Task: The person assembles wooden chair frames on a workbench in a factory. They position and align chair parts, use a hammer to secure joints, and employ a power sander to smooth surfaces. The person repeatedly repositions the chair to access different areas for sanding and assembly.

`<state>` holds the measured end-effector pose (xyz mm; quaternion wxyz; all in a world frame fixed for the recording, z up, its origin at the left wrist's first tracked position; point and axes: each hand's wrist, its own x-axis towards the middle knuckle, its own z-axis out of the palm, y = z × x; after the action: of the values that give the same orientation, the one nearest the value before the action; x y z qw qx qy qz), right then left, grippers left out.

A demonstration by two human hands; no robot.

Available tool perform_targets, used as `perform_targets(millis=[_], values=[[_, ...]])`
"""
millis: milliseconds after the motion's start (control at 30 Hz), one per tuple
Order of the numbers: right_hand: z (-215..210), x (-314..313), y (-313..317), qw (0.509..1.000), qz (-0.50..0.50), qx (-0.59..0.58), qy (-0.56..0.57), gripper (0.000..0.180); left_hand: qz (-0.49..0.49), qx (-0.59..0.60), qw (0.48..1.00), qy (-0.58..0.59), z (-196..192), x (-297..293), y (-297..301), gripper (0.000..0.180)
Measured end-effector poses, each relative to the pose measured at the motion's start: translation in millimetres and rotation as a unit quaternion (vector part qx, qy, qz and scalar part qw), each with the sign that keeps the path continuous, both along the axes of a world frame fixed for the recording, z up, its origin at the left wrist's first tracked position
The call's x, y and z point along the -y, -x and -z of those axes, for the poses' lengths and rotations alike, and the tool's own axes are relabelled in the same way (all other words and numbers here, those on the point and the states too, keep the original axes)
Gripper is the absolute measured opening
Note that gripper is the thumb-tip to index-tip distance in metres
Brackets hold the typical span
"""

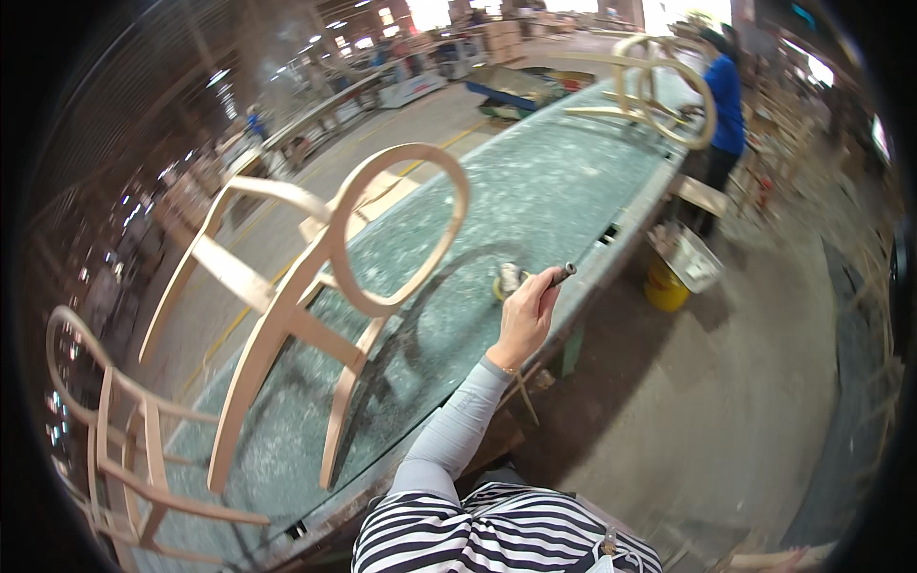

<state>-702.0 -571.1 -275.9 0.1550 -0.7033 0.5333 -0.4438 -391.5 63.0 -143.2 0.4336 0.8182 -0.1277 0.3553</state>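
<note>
My left hand point(527, 320), in a grey sleeve, is raised over the near edge of the workbench. Its fingers are closed around a short dark rod-shaped tool point(566, 273) with a round end; the fist hides the rest of it. Just behind the hand, a small white and yellow object point(509, 280) rests on the green bench top point(535, 201); I cannot make out its kind. To the left stands a bare wooden chair frame point(277, 315) with an oval back ring, apart from the hand. My right hand is out of view.
Another chair frame point(100, 420) is at the far left. At the bench's far end, a person in blue point(726, 95) stands by a third oval-backed frame point(707, 110). A yellow bucket point(666, 288) and a white container point(695, 260) sit to the right of the bench.
</note>
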Motion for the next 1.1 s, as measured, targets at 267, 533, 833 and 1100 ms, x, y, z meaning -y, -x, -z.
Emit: perform_targets(millis=[267,533,833,1100], values=[[22.3,-233.0,-253.1,0.837,-0.425,0.194,-0.286,0.03,-0.236,0.163,0.933,-0.219,-88.3,-156.9,-2.7,0.031],[-6.5,-486.8,-322.8,0.66,-0.618,0.114,-0.411,0.023,-0.256,0.224,0.902,-0.264,-103.2,-258.9,-36.8,0.029],[-20.8,-555.5,-342.5,0.619,-0.711,0.056,-0.328,0.021,-0.121,0.255,0.915,-0.288,-96.5,-288.5,-63.1,0.025],[-6.8,-559.0,-347.9,0.622,-0.695,0.048,-0.358,0.021,-0.123,0.234,0.921,-0.287,-93.7,-298.2,-65.3,0.026]])
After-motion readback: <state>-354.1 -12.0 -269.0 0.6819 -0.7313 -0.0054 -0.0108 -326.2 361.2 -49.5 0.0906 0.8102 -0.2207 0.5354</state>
